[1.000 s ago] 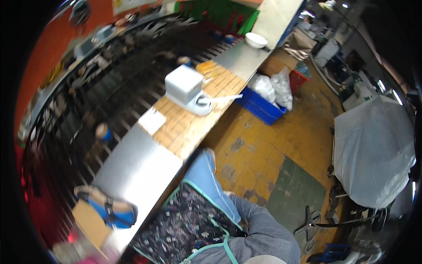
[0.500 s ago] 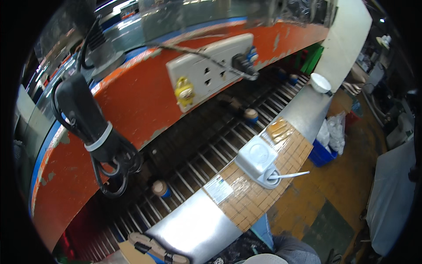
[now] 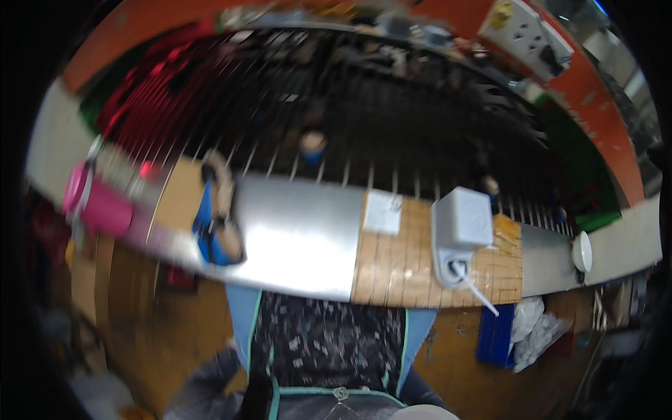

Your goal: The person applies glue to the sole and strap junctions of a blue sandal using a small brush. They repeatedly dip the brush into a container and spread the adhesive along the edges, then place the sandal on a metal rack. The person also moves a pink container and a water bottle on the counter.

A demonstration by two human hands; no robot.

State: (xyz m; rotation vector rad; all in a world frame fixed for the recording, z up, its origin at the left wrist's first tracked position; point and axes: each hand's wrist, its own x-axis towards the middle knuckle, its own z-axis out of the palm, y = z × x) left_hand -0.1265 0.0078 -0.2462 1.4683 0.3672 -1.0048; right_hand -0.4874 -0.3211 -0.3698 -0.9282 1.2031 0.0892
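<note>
Neither of my hands shows in the head view. On the metal ledge (image 3: pixel 297 238) in front of me lies a tan and black sandal (image 3: pixel 225 241) with blue parts, tilted against a piece of tan cardboard (image 3: pixel 178 199). To its right, a light grey square plastic container (image 3: pixel 463 220) stands on a taped brown grid-patterned board (image 3: pixel 392 273). A thin white stick (image 3: pixel 479 294) pokes out of the small round opening at the container's front. Next to it are a white label card (image 3: pixel 383 212) and an amber block (image 3: pixel 506 231). Motion blurs the picture.
Beyond the ledge run metal rollers (image 3: pixel 280 154), with a tan and blue shoe piece (image 3: pixel 313 145) among them. A pink mug (image 3: pixel 101 203) stands at far left, a white bowl (image 3: pixel 582 252) at far right. Below right sits a blue crate (image 3: pixel 495 336) beside plastic bags (image 3: pixel 535 332).
My view has swung left and levelled. The pink mug, the red glow and my apron have come into view; the hanging black cable bundle has gone out. The container still stands on the board.
</note>
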